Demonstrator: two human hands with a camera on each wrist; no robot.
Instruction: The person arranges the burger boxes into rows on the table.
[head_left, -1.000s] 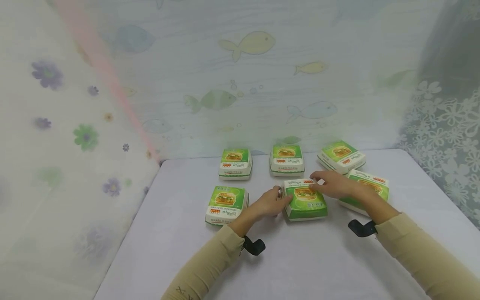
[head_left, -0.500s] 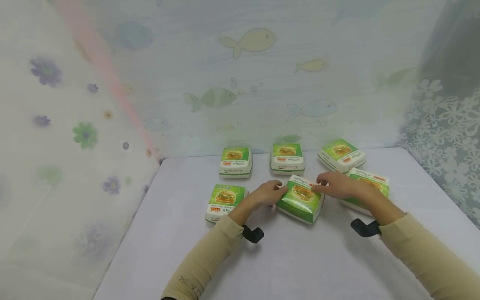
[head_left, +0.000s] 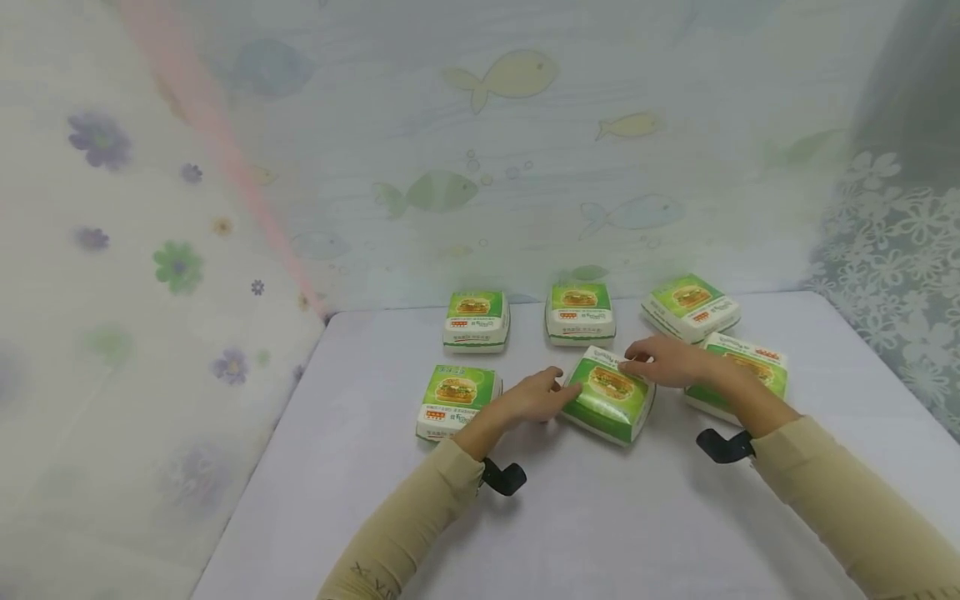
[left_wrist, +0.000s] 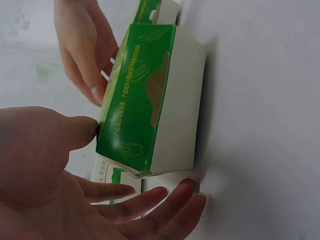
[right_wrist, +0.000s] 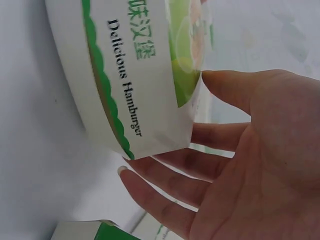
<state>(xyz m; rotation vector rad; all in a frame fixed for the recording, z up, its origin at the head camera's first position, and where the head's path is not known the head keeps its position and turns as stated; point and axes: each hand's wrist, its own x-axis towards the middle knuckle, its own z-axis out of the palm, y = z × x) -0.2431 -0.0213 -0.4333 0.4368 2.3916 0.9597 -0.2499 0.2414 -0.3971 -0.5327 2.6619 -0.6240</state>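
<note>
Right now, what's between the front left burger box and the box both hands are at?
The left hand lies between them, as the head view shows.

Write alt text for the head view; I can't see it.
A person's left grip and right grip touch opposite sides of an angled green-topped hamburger box. On the pale table, one similar box sits left, another box right, three boxes behind.

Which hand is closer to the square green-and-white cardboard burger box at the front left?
Left. The left hand is just right of that box; the right hand is farther right, across the box between them.
</note>
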